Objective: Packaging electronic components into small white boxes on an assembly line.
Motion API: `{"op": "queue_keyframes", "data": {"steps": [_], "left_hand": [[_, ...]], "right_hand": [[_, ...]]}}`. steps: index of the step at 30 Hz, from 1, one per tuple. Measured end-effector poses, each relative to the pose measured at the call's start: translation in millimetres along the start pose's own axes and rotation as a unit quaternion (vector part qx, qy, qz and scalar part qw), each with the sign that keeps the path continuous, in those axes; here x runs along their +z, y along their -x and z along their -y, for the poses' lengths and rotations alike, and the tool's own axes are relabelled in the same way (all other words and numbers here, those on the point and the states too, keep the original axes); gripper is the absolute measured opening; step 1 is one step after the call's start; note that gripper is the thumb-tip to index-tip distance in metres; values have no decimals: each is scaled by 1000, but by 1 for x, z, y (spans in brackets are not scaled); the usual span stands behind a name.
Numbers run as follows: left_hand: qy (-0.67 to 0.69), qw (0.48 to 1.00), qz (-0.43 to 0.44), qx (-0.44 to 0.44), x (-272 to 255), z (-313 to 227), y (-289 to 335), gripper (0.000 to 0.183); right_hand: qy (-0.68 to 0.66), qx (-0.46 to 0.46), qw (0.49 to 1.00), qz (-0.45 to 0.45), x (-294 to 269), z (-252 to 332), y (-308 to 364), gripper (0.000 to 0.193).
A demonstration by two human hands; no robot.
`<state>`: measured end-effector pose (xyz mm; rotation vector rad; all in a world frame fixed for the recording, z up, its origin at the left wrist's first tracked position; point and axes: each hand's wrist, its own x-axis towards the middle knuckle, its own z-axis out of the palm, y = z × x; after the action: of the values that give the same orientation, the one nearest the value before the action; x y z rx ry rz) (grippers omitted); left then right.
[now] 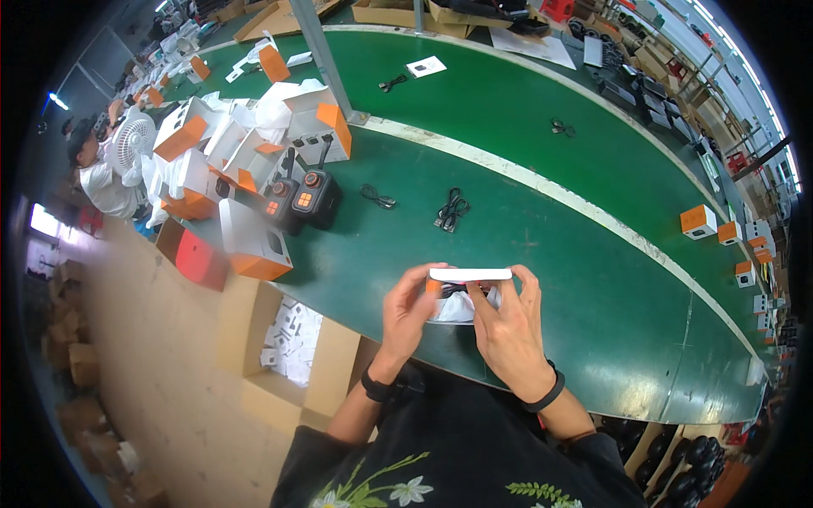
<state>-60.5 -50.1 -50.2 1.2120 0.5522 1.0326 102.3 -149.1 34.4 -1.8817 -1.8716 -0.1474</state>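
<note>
Both hands hold a small white and orange box (470, 274) over the near edge of the green table. Its top is open, and a white flap stands up on the far side. Inside lie a black cable (455, 289) and a clear or white plastic bag (456, 306). My left hand (405, 315) grips the box's left side, thumb along the near face. My right hand (513, 337) grips the right side, its fingers reaching in at the opening by the cable. Farther off on the table are two coiled black cables, one nearer the middle (452, 210) and another to its left (377, 196).
Two black devices with antennas and orange buttons (317, 199) stand at the left, beside opened white-orange boxes (254, 264). A cardboard carton (330, 372) holding small white packets sits below the table edge. A metal post (322, 59) rises beyond. Another person (106, 182) is at far left.
</note>
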Motion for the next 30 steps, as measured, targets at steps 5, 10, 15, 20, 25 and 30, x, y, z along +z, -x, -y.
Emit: {"op": "queue_keyframes", "data": {"steps": [5, 10, 15, 20, 25, 30], "left_hand": [[-8, 995, 4, -103, 5, -24, -18, 49], [-63, 994, 52, -66, -1, -25, -29, 52], [-326, 883, 232, 244, -17, -47, -24, 37], [-366, 872, 155, 285, -9, -40, -14, 46], [-377, 867, 200, 257, -12, -53, -21, 42], [-424, 830, 255, 259, -15, -52, -20, 49]], "right_hand": [[-59, 56, 991, -110, 6, 6, 20, 47], [-125, -11, 986, -111, 13, -5, 40, 39], [-164, -52, 983, -65, 2, -20, 51, 35], [-300, 91, 931, -186, 14, -24, 49, 45], [-214, -26, 972, -95, 12, -55, 39, 40], [-234, -61, 969, -56, -13, -54, 16, 41]]}}
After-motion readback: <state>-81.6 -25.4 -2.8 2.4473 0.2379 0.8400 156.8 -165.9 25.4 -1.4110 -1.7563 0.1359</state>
